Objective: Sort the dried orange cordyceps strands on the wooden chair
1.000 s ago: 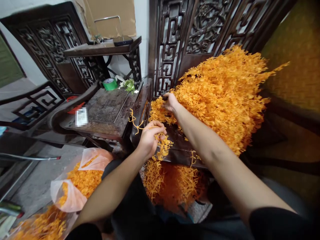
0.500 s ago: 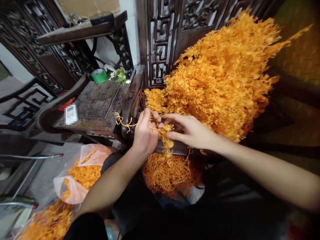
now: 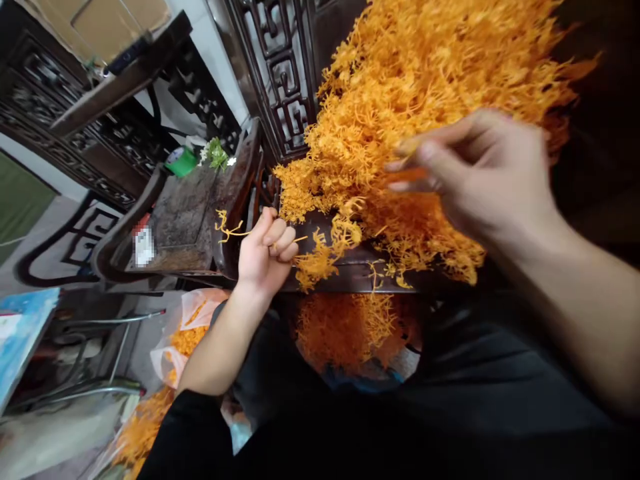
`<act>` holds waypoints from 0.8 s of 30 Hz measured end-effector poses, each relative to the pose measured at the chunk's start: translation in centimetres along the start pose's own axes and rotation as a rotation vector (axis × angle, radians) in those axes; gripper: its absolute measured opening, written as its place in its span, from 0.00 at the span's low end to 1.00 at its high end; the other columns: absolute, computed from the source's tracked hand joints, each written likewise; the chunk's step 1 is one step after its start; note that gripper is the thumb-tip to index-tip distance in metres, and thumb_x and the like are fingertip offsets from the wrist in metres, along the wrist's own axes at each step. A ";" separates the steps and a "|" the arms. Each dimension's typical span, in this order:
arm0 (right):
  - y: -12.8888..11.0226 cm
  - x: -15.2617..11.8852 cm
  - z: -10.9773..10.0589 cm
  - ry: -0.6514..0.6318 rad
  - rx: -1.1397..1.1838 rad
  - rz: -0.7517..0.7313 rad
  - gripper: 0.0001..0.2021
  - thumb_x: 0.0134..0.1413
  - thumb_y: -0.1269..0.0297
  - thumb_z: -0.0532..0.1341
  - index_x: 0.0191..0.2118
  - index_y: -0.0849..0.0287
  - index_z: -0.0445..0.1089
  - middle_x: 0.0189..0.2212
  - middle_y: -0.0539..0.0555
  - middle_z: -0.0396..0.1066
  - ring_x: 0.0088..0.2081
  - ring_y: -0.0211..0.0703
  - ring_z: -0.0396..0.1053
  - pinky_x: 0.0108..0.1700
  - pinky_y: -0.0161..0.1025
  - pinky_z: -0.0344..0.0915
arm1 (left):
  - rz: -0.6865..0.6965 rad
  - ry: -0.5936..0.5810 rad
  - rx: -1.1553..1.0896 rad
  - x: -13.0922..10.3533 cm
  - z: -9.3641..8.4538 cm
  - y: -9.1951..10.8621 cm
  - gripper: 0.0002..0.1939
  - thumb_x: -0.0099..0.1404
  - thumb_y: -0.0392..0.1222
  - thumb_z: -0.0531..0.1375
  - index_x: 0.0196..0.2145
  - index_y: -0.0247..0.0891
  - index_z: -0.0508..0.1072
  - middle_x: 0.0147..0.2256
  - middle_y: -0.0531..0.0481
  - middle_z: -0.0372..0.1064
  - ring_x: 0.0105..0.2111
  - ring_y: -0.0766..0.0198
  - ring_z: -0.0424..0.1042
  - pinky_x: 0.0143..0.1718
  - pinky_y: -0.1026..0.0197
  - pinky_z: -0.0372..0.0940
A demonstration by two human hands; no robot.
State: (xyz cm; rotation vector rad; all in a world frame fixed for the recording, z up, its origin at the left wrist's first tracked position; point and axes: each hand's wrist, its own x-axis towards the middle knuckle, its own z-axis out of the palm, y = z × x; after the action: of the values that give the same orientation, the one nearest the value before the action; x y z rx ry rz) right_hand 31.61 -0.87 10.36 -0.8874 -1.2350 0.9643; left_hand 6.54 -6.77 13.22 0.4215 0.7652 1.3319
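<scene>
My left hand is closed around a thin branched orange stem, which looks like plastic. Its forked end sticks out to the left and its bare tip to the right. In front of the big heap of orange sprigs, my right hand is raised with thumb and fingers pinched together. Motion smears its fingertips, and an orange tint shows there, but what they hold is unclear. A few loose orange sprigs lie on the dark wooden seat between my hands.
Below the seat edge, between my knees, a container holds more orange stems. A pinkish bag of orange pieces stands on the floor at left. The dark wooden chair beside me bears green tape and a white-flowered sprig.
My right hand has left my left hand and moved right and up to the heap. The left hand keeps its stem. Sprigs that hung at my hands now lie on the seat.
</scene>
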 end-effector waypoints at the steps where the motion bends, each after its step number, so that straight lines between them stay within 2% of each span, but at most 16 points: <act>1: -0.2 -0.6 0.1 -0.114 0.016 0.051 0.12 0.57 0.57 0.71 0.33 0.57 0.70 0.49 0.59 0.77 0.40 0.45 0.79 0.41 0.48 0.77 | 0.006 0.001 0.006 0.2 -0.1 0.1 0.16 0.80 0.41 0.50 0.33 0.37 0.68 0.17 0.61 0.43 0.14 0.74 0.46 0.15 0.69 0.43; 2: -0.3 -1.3 0.4 -0.240 0.016 0.105 0.12 0.55 0.59 0.71 0.32 0.58 0.70 0.49 0.59 0.77 0.39 0.46 0.79 0.40 0.48 0.78 | 0.008 0.001 0.012 0.4 -0.2 0.2 0.16 0.80 0.41 0.50 0.33 0.37 0.69 0.17 0.61 0.44 0.14 0.74 0.47 0.15 0.69 0.43; 4: -0.3 -2.7 1.1 -0.464 -0.039 0.181 0.08 0.56 0.62 0.70 0.33 0.57 0.71 0.40 0.57 0.79 0.34 0.44 0.78 0.37 0.46 0.77 | 0.009 0.009 0.024 0.5 -0.3 0.2 0.15 0.79 0.41 0.51 0.33 0.37 0.69 0.17 0.61 0.44 0.14 0.74 0.48 0.15 0.70 0.43; 6: 0.1 -3.6 1.7 -0.570 -0.140 0.190 0.03 0.62 0.64 0.64 0.37 0.55 0.72 0.31 0.53 0.76 0.29 0.42 0.75 0.32 0.43 0.74 | 0.009 0.032 0.045 0.5 -0.3 0.0 0.14 0.78 0.42 0.54 0.33 0.37 0.69 0.17 0.61 0.44 0.15 0.74 0.48 0.15 0.70 0.44; 9: 1.0 -3.9 2.0 -0.534 -0.313 0.131 0.09 0.68 0.61 0.58 0.45 0.54 0.75 0.29 0.52 0.74 0.28 0.42 0.71 0.30 0.41 0.70 | 0.007 0.056 0.071 0.1 -0.3 -0.2 0.12 0.76 0.42 0.57 0.33 0.38 0.70 0.17 0.61 0.45 0.15 0.74 0.48 0.15 0.70 0.45; 11: 1.6 -3.9 2.1 -0.443 -0.387 0.086 0.14 0.69 0.53 0.58 0.50 0.55 0.75 0.31 0.54 0.74 0.31 0.45 0.72 0.31 0.41 0.69 | 0.004 0.053 0.073 -0.1 -0.2 -0.3 0.11 0.76 0.42 0.58 0.33 0.38 0.70 0.17 0.61 0.45 0.15 0.74 0.48 0.15 0.70 0.45; 13: 2.3 -3.9 2.5 -0.382 -0.375 0.111 0.21 0.67 0.45 0.60 0.53 0.55 0.74 0.32 0.56 0.75 0.30 0.46 0.72 0.29 0.41 0.69 | -0.002 0.046 0.072 -0.3 -0.2 -0.4 0.11 0.76 0.42 0.58 0.33 0.38 0.70 0.17 0.61 0.44 0.15 0.74 0.48 0.15 0.71 0.45; 15: 3.0 -4.1 3.4 -0.426 -0.266 0.222 0.25 0.66 0.38 0.56 0.49 0.55 0.74 0.30 0.56 0.74 0.25 0.44 0.70 0.23 0.41 0.66 | -0.013 0.041 0.082 -0.4 -0.1 -0.6 0.11 0.75 0.42 0.58 0.33 0.39 0.69 0.17 0.61 0.43 0.15 0.74 0.48 0.15 0.71 0.44; 18: 3.9 -4.3 5.0 -0.553 -0.076 0.393 0.27 0.66 0.35 0.53 0.34 0.55 0.69 0.23 0.53 0.68 0.21 0.40 0.64 0.18 0.39 0.60 | -0.019 0.011 0.110 -0.8 0.1 -1.0 0.10 0.75 0.42 0.59 0.34 0.39 0.69 0.17 0.61 0.42 0.15 0.74 0.47 0.15 0.71 0.44; 20: 4.4 -3.9 5.8 -0.479 -0.063 0.406 0.28 0.65 0.34 0.54 0.27 0.55 0.62 0.19 0.50 0.61 0.20 0.38 0.58 0.19 0.38 0.56 | -0.040 -0.018 0.138 -1.3 0.4 -1.3 0.09 0.74 0.41 0.59 0.34 0.39 0.69 0.17 0.62 0.40 0.14 0.74 0.46 0.15 0.70 0.43; 22: 4.9 -3.0 6.5 -0.338 -0.149 0.364 0.29 0.64 0.34 0.56 0.24 0.54 0.57 0.17 0.48 0.55 0.19 0.35 0.52 0.20 0.37 0.50 | -0.070 -0.032 0.166 -1.9 0.6 -1.3 0.09 0.74 0.40 0.59 0.34 0.38 0.69 0.17 0.63 0.40 0.14 0.74 0.44 0.15 0.70 0.41; 24: 5.4 -2.1 7.4 -0.256 -0.254 0.327 0.30 0.63 0.35 0.57 0.22 0.55 0.55 0.16 0.47 0.52 0.20 0.34 0.49 0.22 0.37 0.45 | -0.084 -0.028 0.181 -2.4 0.7 -1.2 0.09 0.74 0.40 0.60 0.33 0.37 0.69 0.17 0.63 0.39 0.14 0.75 0.43 0.15 0.70 0.41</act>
State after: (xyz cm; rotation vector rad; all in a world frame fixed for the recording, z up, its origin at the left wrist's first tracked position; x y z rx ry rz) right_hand 23.50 -0.74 5.49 -1.2211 -1.4814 1.2267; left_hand 7.80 -9.20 13.49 0.5444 0.8746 1.1803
